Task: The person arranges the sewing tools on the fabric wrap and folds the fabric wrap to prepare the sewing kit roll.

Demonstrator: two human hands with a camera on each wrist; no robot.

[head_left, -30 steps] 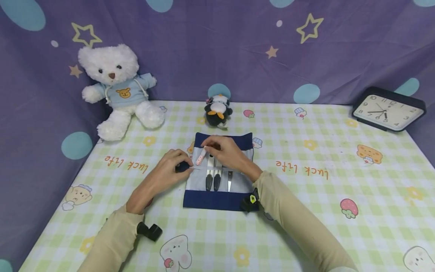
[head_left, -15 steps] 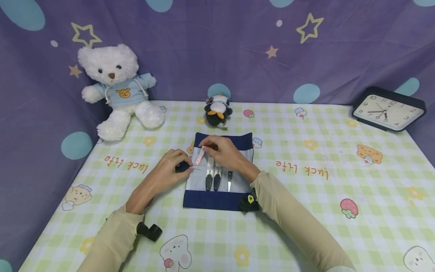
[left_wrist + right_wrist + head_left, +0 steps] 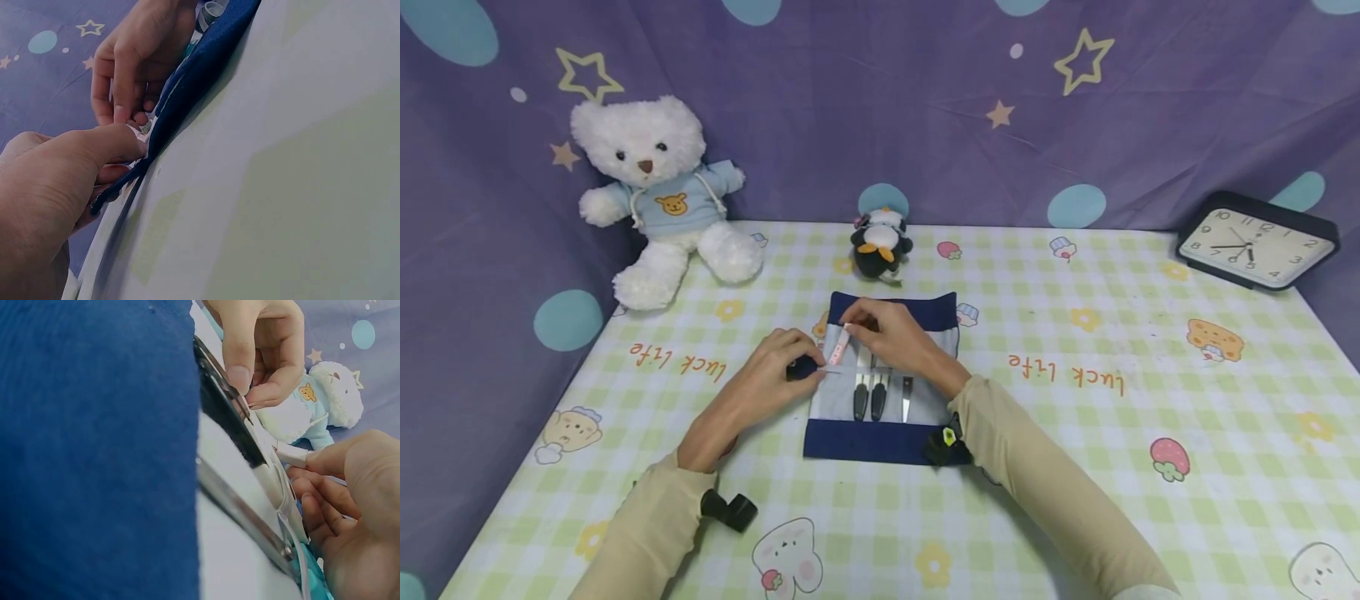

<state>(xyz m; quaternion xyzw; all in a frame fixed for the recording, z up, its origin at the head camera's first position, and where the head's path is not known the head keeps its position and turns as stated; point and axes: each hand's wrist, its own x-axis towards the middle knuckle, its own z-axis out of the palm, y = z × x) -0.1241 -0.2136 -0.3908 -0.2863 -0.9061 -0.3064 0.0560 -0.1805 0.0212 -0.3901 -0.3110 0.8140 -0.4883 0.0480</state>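
A navy fabric tool roll [image 3: 880,442] with a pale grey lining lies unrolled on the table. My left hand [image 3: 767,375] pinches its left edge between thumb and fingers, where a navy flap is folded up. Over the upper part of the roll, my right hand [image 3: 891,333] pinches the top of a slim pink-and-white stick [image 3: 839,346]. The stick's lower end is right at the pocket edge near my left fingertips. Two dark-handled tools [image 3: 861,402] and a pointed metal tool [image 3: 907,402] sit in the pockets; their upper parts are partly hidden by my right hand.
Behind the roll is a penguin plush [image 3: 881,246]. A white teddy bear [image 3: 658,200] sits at the back left, and a black-framed clock [image 3: 1258,242] stands at the back right. A purple curtain [image 3: 925,108] hangs along the table's far edge.
My right hand has shifted slightly left with the pink-and-white stick, whose lower end moved left towards my left fingertips. My left hand stays in place on the roll's edge.
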